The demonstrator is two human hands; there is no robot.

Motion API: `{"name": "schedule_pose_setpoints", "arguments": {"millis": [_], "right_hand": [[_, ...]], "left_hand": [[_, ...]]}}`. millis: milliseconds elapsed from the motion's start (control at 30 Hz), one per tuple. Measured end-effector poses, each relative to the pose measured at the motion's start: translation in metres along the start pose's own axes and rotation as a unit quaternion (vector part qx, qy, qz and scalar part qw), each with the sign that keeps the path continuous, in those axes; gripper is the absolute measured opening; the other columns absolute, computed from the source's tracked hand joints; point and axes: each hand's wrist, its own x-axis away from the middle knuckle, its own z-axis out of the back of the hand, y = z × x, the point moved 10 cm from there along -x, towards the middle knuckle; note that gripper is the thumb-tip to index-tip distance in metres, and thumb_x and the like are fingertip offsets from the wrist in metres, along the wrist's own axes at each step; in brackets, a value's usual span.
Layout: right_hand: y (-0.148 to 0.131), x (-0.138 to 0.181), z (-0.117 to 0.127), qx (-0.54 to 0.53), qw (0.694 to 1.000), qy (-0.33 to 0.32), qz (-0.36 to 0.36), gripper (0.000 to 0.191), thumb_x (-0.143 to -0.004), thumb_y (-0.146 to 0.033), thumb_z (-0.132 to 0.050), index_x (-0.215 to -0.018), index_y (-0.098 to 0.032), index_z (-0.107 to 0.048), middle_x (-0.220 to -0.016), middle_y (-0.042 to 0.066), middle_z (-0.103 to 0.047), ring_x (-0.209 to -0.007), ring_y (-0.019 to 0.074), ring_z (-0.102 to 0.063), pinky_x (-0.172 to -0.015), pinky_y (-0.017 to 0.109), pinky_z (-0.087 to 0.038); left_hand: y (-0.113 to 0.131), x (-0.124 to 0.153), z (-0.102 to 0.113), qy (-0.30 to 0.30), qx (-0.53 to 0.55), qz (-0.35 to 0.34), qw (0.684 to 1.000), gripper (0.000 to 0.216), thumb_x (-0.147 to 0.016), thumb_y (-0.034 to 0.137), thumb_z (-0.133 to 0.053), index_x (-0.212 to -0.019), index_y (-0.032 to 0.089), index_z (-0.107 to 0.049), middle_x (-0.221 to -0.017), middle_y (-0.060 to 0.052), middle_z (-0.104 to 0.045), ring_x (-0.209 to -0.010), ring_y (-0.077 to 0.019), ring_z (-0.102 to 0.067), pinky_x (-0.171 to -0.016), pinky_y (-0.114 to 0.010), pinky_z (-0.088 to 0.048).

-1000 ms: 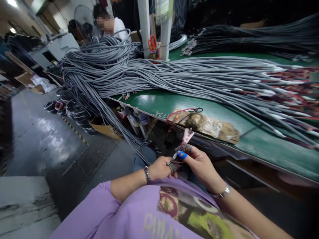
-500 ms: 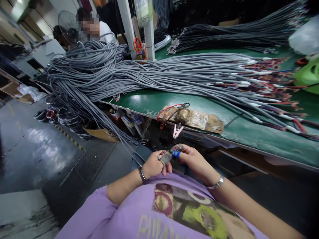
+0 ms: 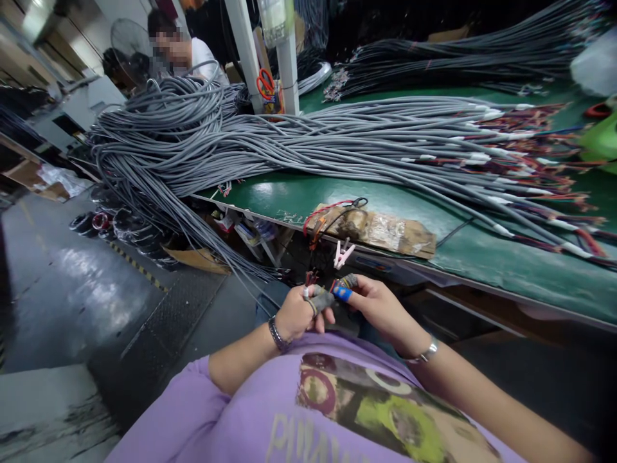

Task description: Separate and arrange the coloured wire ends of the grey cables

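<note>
My left hand is closed around the end of a grey cable, whose thin coloured wire ends stick up above my fist. A grey finger cot covers its thumb. My right hand pinches at the same wire ends, with a blue cot on one fingertip and a grey one on another. Both hands sit in my lap just below the edge of the green table. A pink clip hangs from the table edge right above them.
A big heap of grey cables lies across the table and spills to the floor at left. Taped cardboard with red and black leads sits at the table edge. Red scissors hang on a white post. Another person sits far back left.
The view swung slightly right, then steadied. My hands stayed in my lap, and the wire ends now stand up above my left fist.
</note>
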Motion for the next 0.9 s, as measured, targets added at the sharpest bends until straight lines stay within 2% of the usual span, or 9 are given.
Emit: {"name": "schedule_pose_setpoints", "arguments": {"millis": [100, 200, 367, 500, 567, 667, 733, 800, 900], "right_hand": [[0.007, 0.000, 0.000, -0.010, 1.000, 0.007, 0.002, 0.030, -0.063, -0.047, -0.078, -0.070, -0.020, -0.067, -0.063, 0.000, -0.061, -0.056, 0.0129, -0.046, -0.052, 0.026, -0.037], [0.012, 0.000, -0.003, -0.021, 1.000, 0.000, -0.003, 0.028, -0.066, -0.046, -0.075, -0.070, -0.020, -0.068, -0.065, 0.001, -0.061, -0.057, 0.0128, -0.046, -0.052, 0.026, -0.038], [0.006, -0.003, -0.006, -0.012, 1.000, -0.011, 0.006, 0.032, -0.071, -0.050, -0.071, -0.083, -0.021, -0.068, -0.078, 0.003, -0.066, -0.064, 0.0150, -0.052, -0.058, 0.028, -0.044], [-0.002, -0.006, -0.012, 0.042, 0.998, -0.026, 0.025, 0.030, -0.071, -0.048, -0.071, -0.074, -0.020, -0.062, -0.065, 0.001, -0.063, -0.061, 0.0156, -0.053, -0.059, 0.029, -0.045], [-0.004, -0.006, -0.016, 0.061, 0.997, -0.043, 0.032, 0.028, -0.073, -0.047, -0.068, -0.071, -0.020, -0.060, -0.063, 0.001, -0.062, -0.060, 0.0159, -0.054, -0.059, 0.029, -0.045], [-0.007, -0.004, -0.024, 0.099, 0.991, -0.073, 0.054, 0.024, -0.076, -0.043, -0.064, -0.073, -0.019, -0.062, -0.068, 0.003, -0.065, -0.062, 0.0168, -0.056, -0.061, 0.030, -0.046], [-0.008, -0.004, -0.026, 0.118, 0.988, -0.077, 0.069, 0.022, -0.077, -0.041, -0.062, -0.072, -0.020, -0.063, -0.070, 0.004, -0.066, -0.064, 0.0177, -0.057, -0.062, 0.030, -0.046], [-0.004, -0.006, -0.021, 0.108, 0.991, -0.052, 0.064, 0.020, -0.076, -0.040, -0.062, -0.071, -0.020, -0.064, -0.070, 0.004, -0.066, -0.067, 0.0182, -0.057, -0.064, 0.031, -0.046], [0.012, -0.012, -0.001, 0.022, 0.999, 0.033, 0.001, 0.018, -0.071, -0.038, -0.064, -0.068, -0.020, -0.061, -0.065, 0.001, -0.062, -0.062, 0.0159, -0.054, -0.061, 0.029, -0.045]], "left_hand": [[0.002, -0.001, 0.015, 0.081, 0.079, -0.036, 0.993, 0.043, -0.064, 0.055, -0.071, -0.067, 0.015, -0.057, -0.055, -0.002, -0.062, -0.034, -0.0074, -0.050, -0.032, -0.018, -0.022], [-0.002, -0.002, 0.022, 0.112, 0.123, -0.038, 0.985, 0.042, -0.063, 0.051, -0.073, -0.075, 0.014, -0.057, -0.059, -0.001, -0.063, -0.036, -0.0077, -0.052, -0.032, -0.017, -0.023], [-0.006, -0.002, 0.018, 0.091, 0.097, -0.028, 0.991, 0.037, -0.065, 0.047, -0.072, -0.066, 0.015, -0.054, -0.057, -0.001, -0.062, -0.037, -0.0082, -0.054, -0.032, -0.017, -0.022], [-0.005, -0.004, 0.014, 0.064, 0.022, -0.045, 0.997, 0.034, -0.072, 0.046, -0.067, -0.066, 0.014, -0.056, -0.054, -0.001, -0.061, -0.036, -0.0070, -0.051, -0.033, -0.017, -0.025], [-0.007, -0.007, 0.008, 0.023, -0.007, -0.032, 0.999, 0.033, -0.071, 0.044, -0.068, -0.069, 0.014, -0.056, -0.054, -0.001, -0.062, -0.036, -0.0076, -0.052, -0.033, -0.017, -0.027], [-0.018, -0.009, -0.002, -0.052, -0.024, 0.029, 0.998, 0.037, -0.066, 0.047, -0.071, -0.068, 0.014, -0.056, -0.055, -0.002, -0.063, -0.038, -0.0098, -0.055, -0.032, -0.017, -0.027], [-0.021, -0.009, -0.005, -0.072, -0.024, 0.052, 0.996, 0.041, -0.064, 0.050, -0.073, -0.063, 0.014, -0.055, -0.053, -0.002, -0.062, -0.037, -0.0098, -0.055, -0.032, -0.017, -0.026], [-0.017, -0.008, -0.003, -0.059, -0.022, 0.033, 0.997, 0.044, -0.065, 0.053, -0.071, -0.058, 0.013, -0.055, -0.049, -0.002, -0.059, -0.034, -0.0086, -0.052, -0.031, -0.017, -0.025], [-0.008, -0.007, 0.005, -0.004, -0.003, -0.018, 1.000, 0.046, -0.070, 0.055, -0.067, -0.056, 0.013, -0.056, -0.046, -0.001, -0.056, -0.033, -0.0072, -0.050, -0.032, -0.017, -0.023]]}}
